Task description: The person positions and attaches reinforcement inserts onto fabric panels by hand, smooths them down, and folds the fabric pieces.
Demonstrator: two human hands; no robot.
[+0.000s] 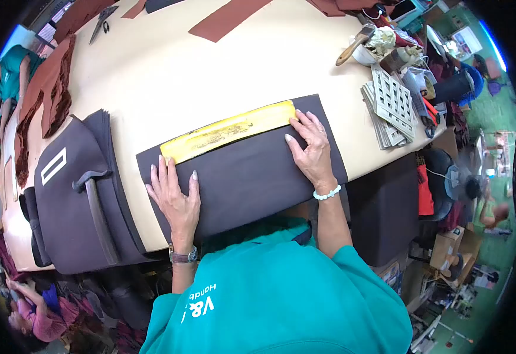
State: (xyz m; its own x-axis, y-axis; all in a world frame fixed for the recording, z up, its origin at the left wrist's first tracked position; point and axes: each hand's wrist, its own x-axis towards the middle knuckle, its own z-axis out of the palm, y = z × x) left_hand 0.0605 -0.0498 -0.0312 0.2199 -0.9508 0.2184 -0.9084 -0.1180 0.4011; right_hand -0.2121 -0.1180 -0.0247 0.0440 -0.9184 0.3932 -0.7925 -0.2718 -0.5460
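Observation:
A dark rectangular sheet (240, 189) lies on the cream table near its front edge. Across its upper part rests a long yellow strip (228, 131) with a worn, stained middle. My left hand (175, 197) lies with fingers spread on the dark sheet, its fingertips at the strip's left end. At the right end, my right hand (312, 148) has its fingers apart, the fingertips touching the strip's corner and the thumb on the sheet. Neither hand is wrapped round anything.
To the left, a hammer (97, 212) lies on stacked dark sheets (69, 218). Scissors (101, 25) and brown pieces (225, 20) lie farther back. At right are white templates (392, 103), a brush (357, 43) and a bowl (364, 55). Other people stand left and right.

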